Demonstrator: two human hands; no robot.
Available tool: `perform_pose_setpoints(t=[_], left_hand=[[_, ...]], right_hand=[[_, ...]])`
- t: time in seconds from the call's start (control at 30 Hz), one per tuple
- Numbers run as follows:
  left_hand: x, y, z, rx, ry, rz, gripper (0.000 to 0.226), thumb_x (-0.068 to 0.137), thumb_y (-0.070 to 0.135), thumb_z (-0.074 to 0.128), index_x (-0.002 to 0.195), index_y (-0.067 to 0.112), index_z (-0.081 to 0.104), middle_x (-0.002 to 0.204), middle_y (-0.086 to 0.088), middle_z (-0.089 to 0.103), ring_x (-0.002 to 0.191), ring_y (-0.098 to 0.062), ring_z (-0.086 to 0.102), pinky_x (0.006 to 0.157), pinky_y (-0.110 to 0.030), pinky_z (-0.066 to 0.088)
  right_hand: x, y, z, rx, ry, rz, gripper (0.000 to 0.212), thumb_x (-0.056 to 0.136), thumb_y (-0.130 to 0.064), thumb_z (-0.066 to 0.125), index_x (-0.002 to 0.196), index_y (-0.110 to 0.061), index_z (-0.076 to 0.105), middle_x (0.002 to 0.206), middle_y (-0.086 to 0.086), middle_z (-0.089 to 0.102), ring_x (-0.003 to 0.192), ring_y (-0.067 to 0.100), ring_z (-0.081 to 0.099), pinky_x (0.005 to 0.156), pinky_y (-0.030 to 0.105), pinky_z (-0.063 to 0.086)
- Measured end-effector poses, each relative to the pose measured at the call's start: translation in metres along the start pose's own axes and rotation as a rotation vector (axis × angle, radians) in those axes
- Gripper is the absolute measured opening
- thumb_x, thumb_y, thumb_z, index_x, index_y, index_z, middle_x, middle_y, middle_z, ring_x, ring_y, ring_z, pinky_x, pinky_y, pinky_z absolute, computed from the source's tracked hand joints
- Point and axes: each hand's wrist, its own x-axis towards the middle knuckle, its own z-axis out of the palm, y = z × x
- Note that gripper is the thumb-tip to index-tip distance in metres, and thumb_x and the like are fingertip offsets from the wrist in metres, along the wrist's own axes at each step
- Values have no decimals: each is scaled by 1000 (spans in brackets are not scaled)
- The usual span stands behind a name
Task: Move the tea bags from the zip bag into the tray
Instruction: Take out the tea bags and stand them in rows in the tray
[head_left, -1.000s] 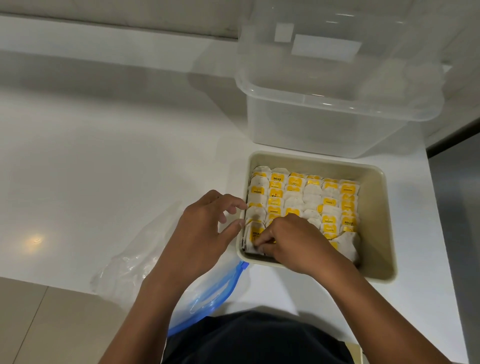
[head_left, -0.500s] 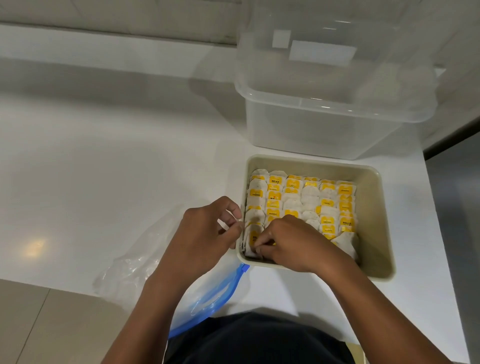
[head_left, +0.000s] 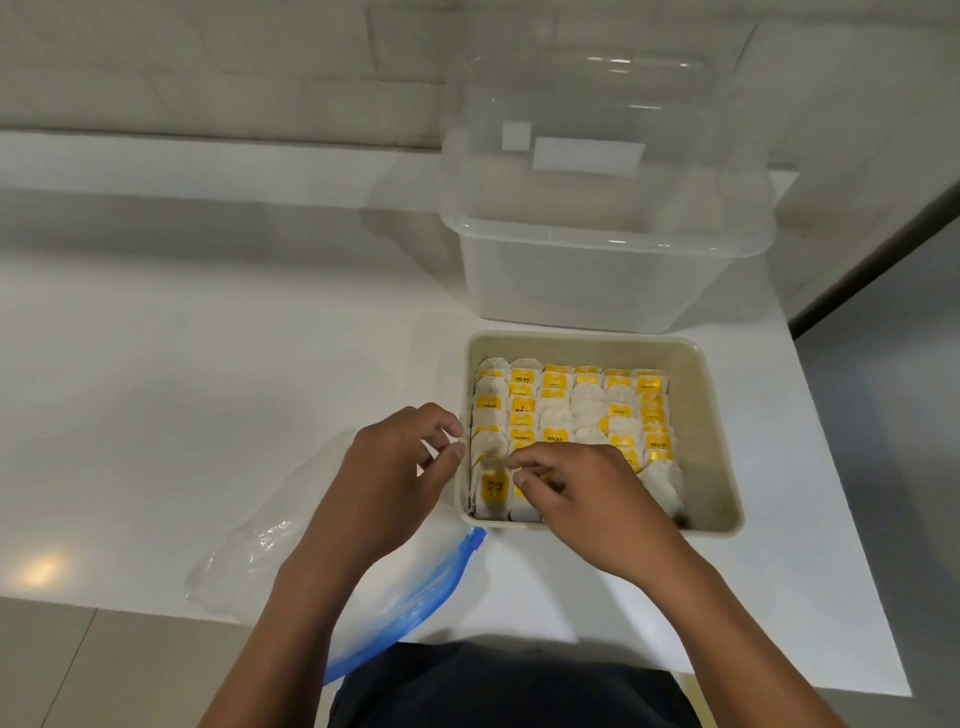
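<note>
A beige tray (head_left: 711, 415) on the white counter holds several rows of white tea bags (head_left: 587, 400) with yellow tags. My right hand (head_left: 587, 493) is inside the tray's near left corner, its thumb and forefinger pinching a tea bag (head_left: 493, 488) in the front row. My left hand (head_left: 395, 483) hovers at the tray's left rim with fingers curled and the thumb tip by the rim; whether it pinches anything is unclear. The clear zip bag (head_left: 260, 551) with a blue zip strip (head_left: 415, 608) lies flat under my left forearm.
A large clear plastic tub (head_left: 608, 260) stands right behind the tray, against the wall. The counter's right edge (head_left: 831, 467) runs close to the tray, and its near edge is at my body. Open counter surface stretches to the left.
My left hand's fingers have curled in toward the thumb at the tray's rim. My right hand has shifted slightly within the front row and lifted a little. Tray and bag stayed put.
</note>
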Motion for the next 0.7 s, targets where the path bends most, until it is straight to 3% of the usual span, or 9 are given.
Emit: perform_pose_setpoints(t=[0.17,0.27,0.4,0.5,0.6,0.67,0.7], left_hand=[[-16,-2,-18,82,97,42,9,92,33,65,100,38,64,88,20,63,84,0,61,69,-11,42],[-32,-10,-27,159,142,65,13,92,37,64,104,39,63,95,21,63,89,-2,58,74,-17,43],[-53,-30,-41,269,231,39,25,88,38,68,113,36,64,116,15,62,105,-18,56,86,-34,46],[-66,-46,-54,299,186,-187,52,84,53,68,131,39,51,137,8,50,119,-25,52,96,-45,47],[-71,-65,-63,210,-51,-427,77,80,66,64,146,41,32,142,4,45,122,-23,52,100,-42,46],[-73,-76,-63,104,-223,-490,63,84,63,63,140,41,41,126,7,61,107,-15,61,93,-34,49],[-73,-80,-62,45,-264,-483,44,88,56,62,128,41,52,115,11,67,99,-10,64,91,-33,51]], right_hand=[[-15,-26,-2,30,148,-129,14,94,-23,64,98,-33,74,91,-21,70,79,-3,59,72,7,41],[-27,-47,2,128,116,-202,14,92,-19,67,94,-29,75,85,-20,69,76,-7,58,68,4,39],[-29,-63,19,147,41,-235,18,93,-24,65,105,-33,73,91,-20,68,83,2,63,72,11,48],[-28,-75,25,154,-20,-190,38,92,-34,66,129,-43,59,111,-24,62,98,-1,60,81,19,53],[-33,-91,38,48,-212,-180,81,84,-54,69,147,-59,19,149,-34,25,135,-8,34,110,26,40],[-36,-100,59,-74,-341,-157,105,77,-59,72,146,-63,-6,160,-28,-10,151,3,-1,122,37,21],[-36,-103,73,-118,-373,-150,112,76,-58,74,145,-63,-14,159,-28,-22,151,6,-14,123,40,15]])
